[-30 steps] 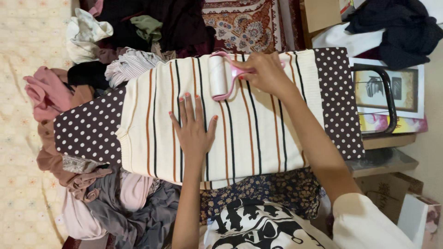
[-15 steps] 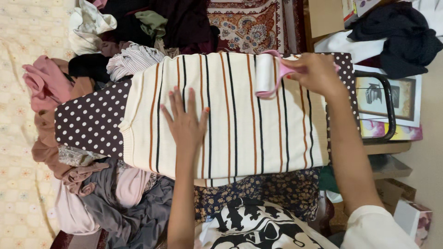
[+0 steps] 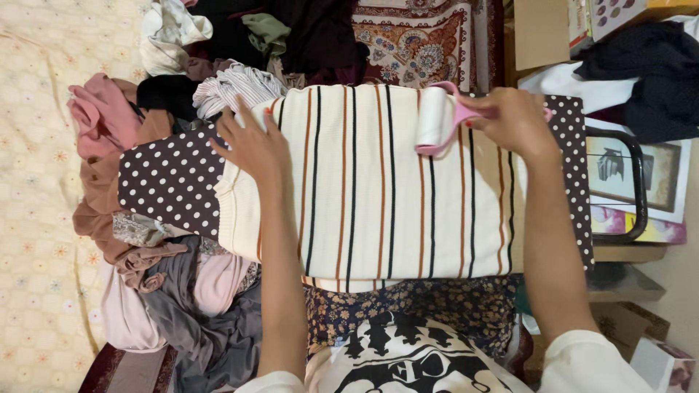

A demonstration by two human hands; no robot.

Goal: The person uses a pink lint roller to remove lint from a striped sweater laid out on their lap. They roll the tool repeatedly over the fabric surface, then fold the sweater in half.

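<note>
Right hand (image 3: 513, 120) closed in a firm grip on the pink handle of the lint roller (image 3: 437, 120), light and rigid, at the far edge of the soft, easily rucked striped sweater (image 3: 378, 196), which the left hand (image 3: 255, 145) pins flat, fingers spread, on the polka-dot board (image 3: 171, 185).

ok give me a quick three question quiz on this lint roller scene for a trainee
1. True or false: the right hand grips the pink handle of the lint roller.
2. Where does the left hand rest? A) on the patterned rug B) flat on the striped sweater's left end C) on the dark clothes at top right
3. Fill in: the striped sweater lies on a brown board cover with white ____.

Key: 1 true; 2 B; 3 dots.
</note>
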